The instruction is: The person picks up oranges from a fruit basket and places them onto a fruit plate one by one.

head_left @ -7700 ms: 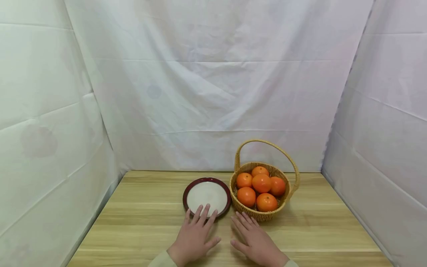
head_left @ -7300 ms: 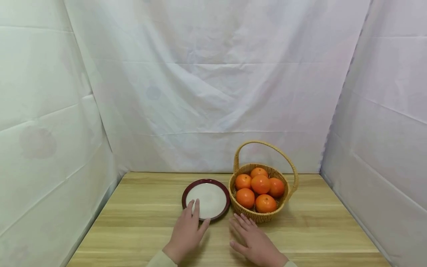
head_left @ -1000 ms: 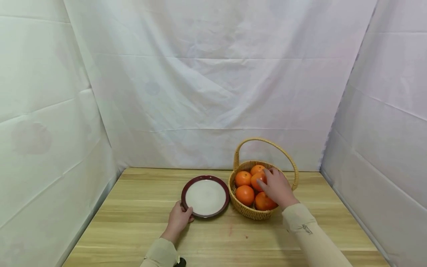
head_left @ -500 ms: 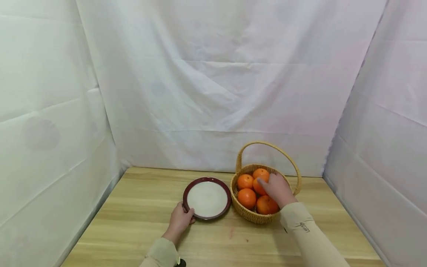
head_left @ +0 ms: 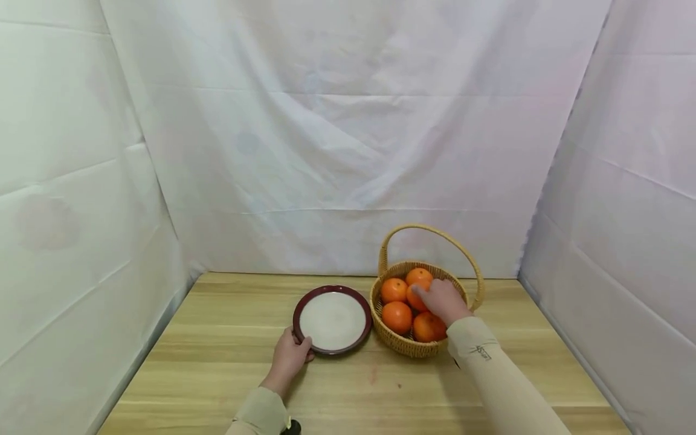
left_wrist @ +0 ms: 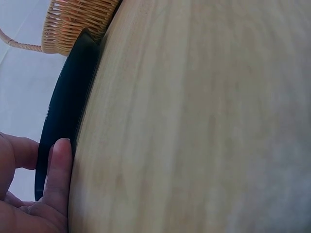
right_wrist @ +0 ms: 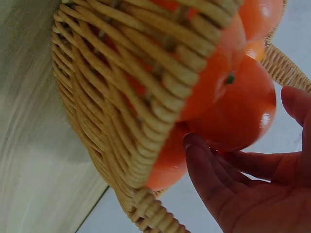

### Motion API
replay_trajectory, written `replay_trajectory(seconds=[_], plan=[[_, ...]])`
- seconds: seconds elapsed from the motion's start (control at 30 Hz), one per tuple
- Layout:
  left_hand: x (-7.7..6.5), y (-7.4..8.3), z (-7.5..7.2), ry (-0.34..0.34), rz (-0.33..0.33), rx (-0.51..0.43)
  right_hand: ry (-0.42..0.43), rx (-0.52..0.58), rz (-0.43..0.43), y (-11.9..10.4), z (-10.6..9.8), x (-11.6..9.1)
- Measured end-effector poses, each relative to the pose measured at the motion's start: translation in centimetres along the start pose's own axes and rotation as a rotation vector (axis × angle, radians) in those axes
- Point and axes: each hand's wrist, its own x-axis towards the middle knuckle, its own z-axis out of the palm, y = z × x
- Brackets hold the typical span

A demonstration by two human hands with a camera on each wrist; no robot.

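My left hand [head_left: 289, 356] pinches the near-left rim of a round plate [head_left: 333, 320], white with a dark red border. The left wrist view shows the dark underside of the plate [left_wrist: 68, 107], a finger low against it and the thumb on the other side. My right hand [head_left: 447, 300] reaches into a wicker basket [head_left: 399, 345] full of oranges, its fingers curled around the uppermost orange [head_left: 416, 296]. Seen from the right wrist, fingertips lie under that orange [right_wrist: 243, 111]; the thumb is close to its other side. The hand hides one orange at the right from the head view.
The basket's tall arched handle [head_left: 429, 228] rises behind the right hand. Plate and basket stand side by side on a wooden table [head_left: 217, 338]. White cloth [head_left: 326, 151] hangs behind and at both sides. A small dark object [head_left: 292, 428] shows at the left cuff.
Several seconds ago both hands lay spread before the plate and basket. Since then the left has taken the plate's rim and the right has reached into the basket, its fingers lately sinking around the top orange.
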Motion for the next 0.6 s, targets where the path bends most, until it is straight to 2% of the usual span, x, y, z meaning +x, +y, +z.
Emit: replay_trajectory(seconds=[0.33, 0.6], plan=[[-0.3, 0.2, -0.1, -0.003, 0.004, 0.014, 0.01, -0.022, 0.021, 0.0, 0.7, 0.1], [-0.4, -0.1, -0.2, 0.007, -0.02, 0.023, 0.02, 0.007, 0.054, -0.3, 1.2, 0.2]])
